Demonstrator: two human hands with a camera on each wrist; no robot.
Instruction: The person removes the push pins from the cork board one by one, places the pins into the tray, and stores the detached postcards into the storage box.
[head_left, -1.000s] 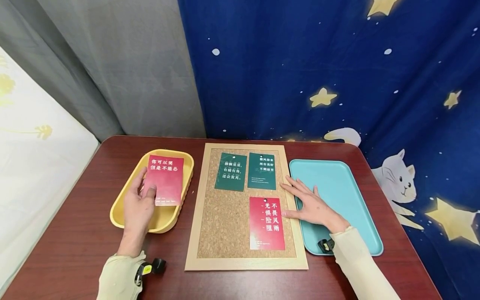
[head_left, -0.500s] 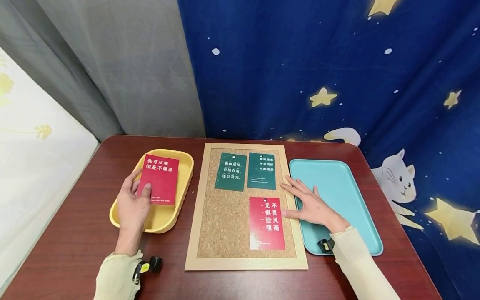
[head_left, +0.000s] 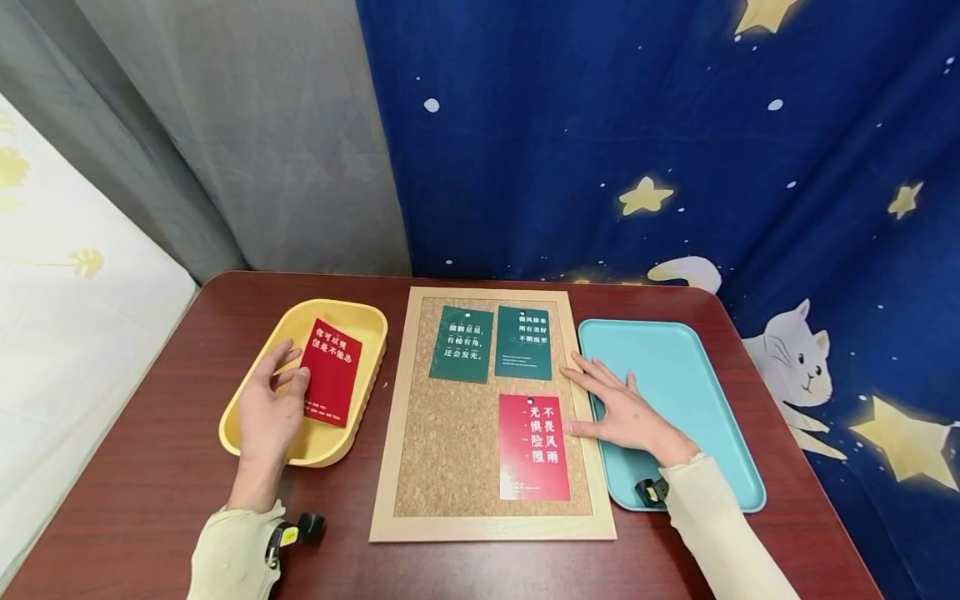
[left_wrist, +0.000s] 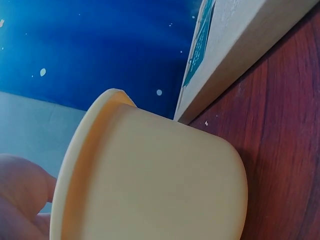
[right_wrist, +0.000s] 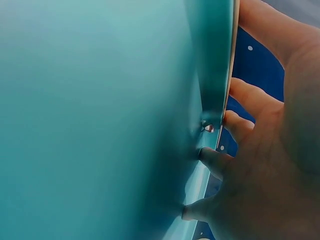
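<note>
In the head view, a red card (head_left: 331, 372) with white writing lies tilted inside the yellow tray (head_left: 318, 454). Beside the card's left edge is my left hand (head_left: 273, 408), its thumb and fingers loosely bent and no longer around the card. My right hand (head_left: 626, 417) spreads its fingers over the right frame of the cork board (head_left: 442, 450), fingertips resting on the wood. Another red card (head_left: 534, 467) is on the board just left of my right thumb. Two green cards (head_left: 461, 343) are higher on the board, side by side.
A light blue tray (head_left: 690, 392) stands right of the board, partly under my right hand. In the right wrist view a small shiny thing (right_wrist: 208, 127) shows near that tray's rim. Dark red wooden table (head_left: 150, 467) surrounds everything; curtains (head_left: 525, 150) hang behind it.
My left hand shifted slightly left with the red card, then let it go. The card dropped into the yellow tray and turned clockwise. My right hand has stayed put.
</note>
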